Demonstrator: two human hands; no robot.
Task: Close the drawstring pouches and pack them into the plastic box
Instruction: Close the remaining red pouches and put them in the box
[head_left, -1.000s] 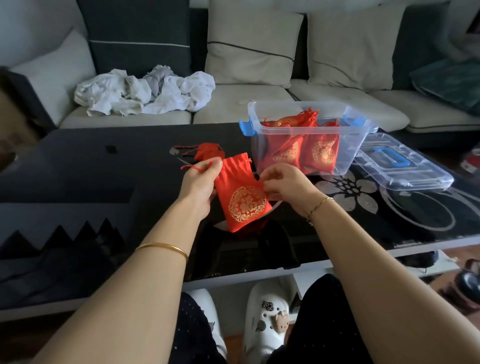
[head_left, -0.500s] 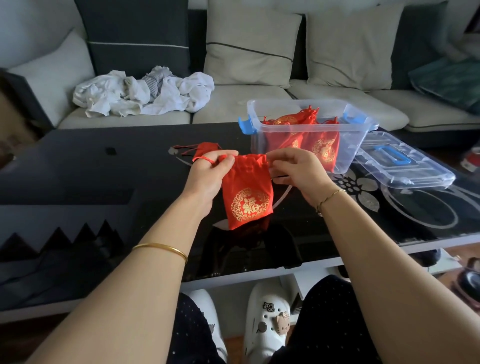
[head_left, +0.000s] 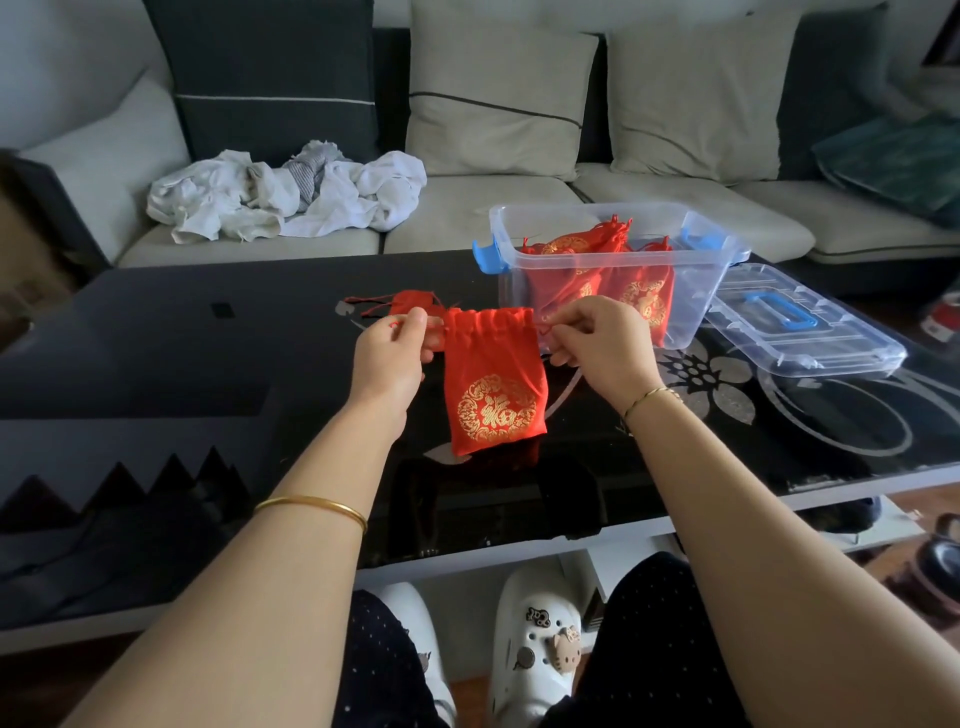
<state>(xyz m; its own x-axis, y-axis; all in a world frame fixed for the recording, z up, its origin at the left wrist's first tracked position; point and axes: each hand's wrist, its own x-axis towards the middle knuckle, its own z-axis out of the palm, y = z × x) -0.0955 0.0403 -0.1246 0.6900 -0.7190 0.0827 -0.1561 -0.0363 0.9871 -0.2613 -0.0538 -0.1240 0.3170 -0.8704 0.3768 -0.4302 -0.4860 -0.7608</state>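
Note:
A red drawstring pouch (head_left: 493, 384) with a gold round emblem hangs upright above the black glass table (head_left: 182, 353). My left hand (head_left: 389, 358) pinches the red cord at the pouch's left top corner. My right hand (head_left: 597, 348) pinches the cord at its right top corner. The pouch's mouth is gathered into folds between them. Another red pouch (head_left: 410, 301) lies flat on the table just behind my left hand. The clear plastic box (head_left: 696, 291) with blue latches stands behind my right hand and holds several red pouches (head_left: 644, 296).
The box's clear lid (head_left: 800, 332) with a blue handle lies on the table to the right of the box. Behind the table is a sofa with cushions and a heap of white cloth (head_left: 280, 192). White shoes show under the table's near edge.
Both hands lifted the pouch off the table and turned it upright. They moved to its top corners and drew apart, and the mouth has gathered.

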